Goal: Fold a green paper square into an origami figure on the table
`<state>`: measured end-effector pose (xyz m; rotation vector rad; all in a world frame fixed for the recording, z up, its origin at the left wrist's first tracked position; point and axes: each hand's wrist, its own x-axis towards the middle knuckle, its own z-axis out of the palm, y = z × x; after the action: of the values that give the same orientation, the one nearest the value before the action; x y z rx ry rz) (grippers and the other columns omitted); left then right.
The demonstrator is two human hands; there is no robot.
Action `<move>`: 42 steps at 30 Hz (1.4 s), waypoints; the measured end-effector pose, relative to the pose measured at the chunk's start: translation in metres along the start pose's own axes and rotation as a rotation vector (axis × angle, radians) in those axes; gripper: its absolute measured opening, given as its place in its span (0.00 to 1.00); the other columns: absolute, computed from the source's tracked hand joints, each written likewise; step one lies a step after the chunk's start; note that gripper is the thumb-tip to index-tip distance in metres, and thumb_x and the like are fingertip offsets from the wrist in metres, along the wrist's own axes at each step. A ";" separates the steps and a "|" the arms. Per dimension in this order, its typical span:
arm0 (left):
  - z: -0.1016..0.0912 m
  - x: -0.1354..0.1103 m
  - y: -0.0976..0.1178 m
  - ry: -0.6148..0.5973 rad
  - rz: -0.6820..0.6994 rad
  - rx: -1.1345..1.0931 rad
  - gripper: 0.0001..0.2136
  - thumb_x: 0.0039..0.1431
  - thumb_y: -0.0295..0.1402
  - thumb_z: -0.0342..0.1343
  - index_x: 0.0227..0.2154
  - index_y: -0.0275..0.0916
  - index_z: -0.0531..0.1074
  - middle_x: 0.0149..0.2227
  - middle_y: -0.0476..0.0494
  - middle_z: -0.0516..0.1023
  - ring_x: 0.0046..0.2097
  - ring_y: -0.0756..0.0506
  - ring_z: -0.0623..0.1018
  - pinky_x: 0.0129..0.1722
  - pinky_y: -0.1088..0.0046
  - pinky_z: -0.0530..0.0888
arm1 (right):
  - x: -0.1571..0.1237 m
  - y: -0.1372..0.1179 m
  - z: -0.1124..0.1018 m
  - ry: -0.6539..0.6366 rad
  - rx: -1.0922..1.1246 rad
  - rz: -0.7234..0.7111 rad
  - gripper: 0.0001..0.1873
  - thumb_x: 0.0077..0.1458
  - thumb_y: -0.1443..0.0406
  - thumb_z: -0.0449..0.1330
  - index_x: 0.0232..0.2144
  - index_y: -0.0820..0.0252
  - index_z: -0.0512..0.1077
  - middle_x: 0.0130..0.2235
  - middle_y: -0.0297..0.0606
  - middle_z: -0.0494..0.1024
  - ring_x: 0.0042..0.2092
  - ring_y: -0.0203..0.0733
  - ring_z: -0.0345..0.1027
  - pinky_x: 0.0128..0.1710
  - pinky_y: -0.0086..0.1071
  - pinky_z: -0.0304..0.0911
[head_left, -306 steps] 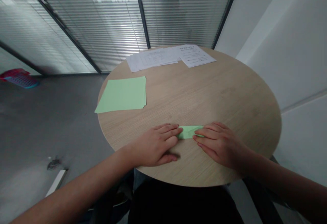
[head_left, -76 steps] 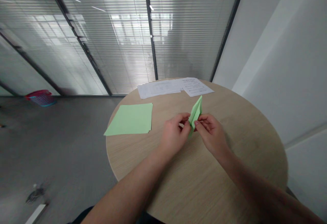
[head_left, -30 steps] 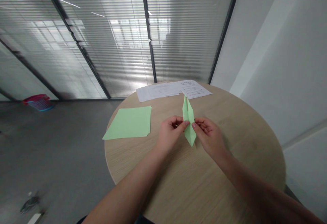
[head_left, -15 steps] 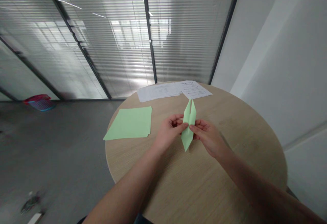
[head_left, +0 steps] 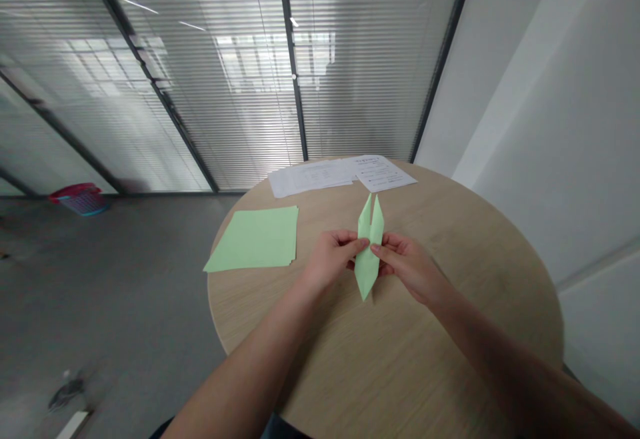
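A narrow folded green paper shape (head_left: 369, 252) stands upright above the round wooden table (head_left: 450, 292), two points at its top and one pointed tip at the bottom. My left hand (head_left: 333, 259) pinches its left edge near the middle with thumb and fingers. From the other side, my right hand (head_left: 407, 265) pinches the right edge at the same height. Both hands are closed on the paper and hold it a little above the tabletop.
A stack of green square sheets (head_left: 255, 237) lies on the table's left part. White printed sheets (head_left: 340, 173) lie at the far edge. Glass walls with blinds stand behind, a white wall to the right. A pink basket (head_left: 80, 197) sits on the grey floor.
The paper, pressed flat on the table ten seconds ago, is now lifted and upright. Over the last second it dropped slightly and its two top points spread apart a little.
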<state>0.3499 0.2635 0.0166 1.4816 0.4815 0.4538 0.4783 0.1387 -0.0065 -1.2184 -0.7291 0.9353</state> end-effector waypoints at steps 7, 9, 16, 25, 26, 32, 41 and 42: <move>0.001 0.000 0.001 -0.015 0.038 0.067 0.10 0.59 0.37 0.66 0.29 0.34 0.81 0.26 0.46 0.80 0.27 0.50 0.76 0.28 0.76 0.73 | 0.002 0.003 -0.002 0.036 -0.033 0.003 0.24 0.43 0.47 0.76 0.30 0.58 0.75 0.31 0.39 0.83 0.31 0.44 0.78 0.31 0.37 0.74; 0.001 0.001 0.001 -0.019 0.032 0.055 0.10 0.58 0.37 0.66 0.29 0.34 0.80 0.26 0.46 0.80 0.26 0.51 0.75 0.29 0.76 0.74 | 0.002 0.001 -0.002 0.050 -0.038 0.006 0.24 0.42 0.47 0.76 0.28 0.58 0.74 0.30 0.39 0.83 0.31 0.43 0.77 0.31 0.36 0.73; 0.001 0.002 0.001 0.017 0.012 0.136 0.09 0.60 0.34 0.64 0.28 0.34 0.79 0.26 0.46 0.80 0.26 0.50 0.76 0.28 0.75 0.74 | 0.001 -0.002 -0.002 0.101 -0.084 -0.008 0.22 0.43 0.48 0.75 0.28 0.57 0.75 0.31 0.40 0.84 0.32 0.46 0.78 0.32 0.38 0.74; 0.000 0.003 -0.003 -0.018 -0.014 0.035 0.10 0.58 0.36 0.65 0.28 0.33 0.79 0.26 0.45 0.80 0.26 0.52 0.76 0.28 0.76 0.74 | 0.000 -0.002 -0.002 0.052 -0.006 0.023 0.24 0.41 0.48 0.77 0.27 0.58 0.75 0.31 0.39 0.83 0.32 0.45 0.77 0.34 0.39 0.73; 0.001 0.002 -0.003 -0.020 0.001 0.023 0.10 0.58 0.37 0.65 0.29 0.33 0.78 0.26 0.45 0.80 0.26 0.51 0.76 0.28 0.76 0.74 | 0.000 -0.002 -0.002 0.048 0.019 0.026 0.23 0.42 0.48 0.77 0.28 0.58 0.76 0.31 0.39 0.83 0.32 0.45 0.77 0.34 0.39 0.73; 0.001 0.000 0.003 -0.033 0.171 -0.025 0.19 0.53 0.38 0.68 0.46 0.38 0.74 0.31 0.48 0.83 0.29 0.48 0.80 0.28 0.74 0.77 | -0.002 -0.006 -0.001 0.029 0.129 0.055 0.22 0.44 0.51 0.77 0.32 0.59 0.77 0.30 0.37 0.81 0.31 0.45 0.76 0.36 0.41 0.73; -0.002 -0.003 0.003 0.002 0.262 0.085 0.06 0.57 0.33 0.62 0.35 0.36 0.79 0.32 0.46 0.81 0.30 0.50 0.79 0.28 0.76 0.77 | -0.001 -0.007 0.000 0.096 0.146 0.034 0.23 0.41 0.50 0.78 0.28 0.58 0.75 0.29 0.37 0.82 0.29 0.44 0.75 0.33 0.40 0.73; -0.002 -0.003 0.003 -0.019 0.262 0.114 0.06 0.58 0.32 0.61 0.35 0.36 0.80 0.33 0.45 0.82 0.31 0.50 0.79 0.29 0.76 0.78 | -0.001 -0.006 0.000 0.098 0.149 0.037 0.23 0.41 0.50 0.78 0.27 0.58 0.75 0.29 0.38 0.82 0.30 0.44 0.76 0.34 0.40 0.73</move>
<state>0.3465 0.2641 0.0196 1.6661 0.3028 0.6263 0.4791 0.1372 -0.0003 -1.1412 -0.5515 0.9368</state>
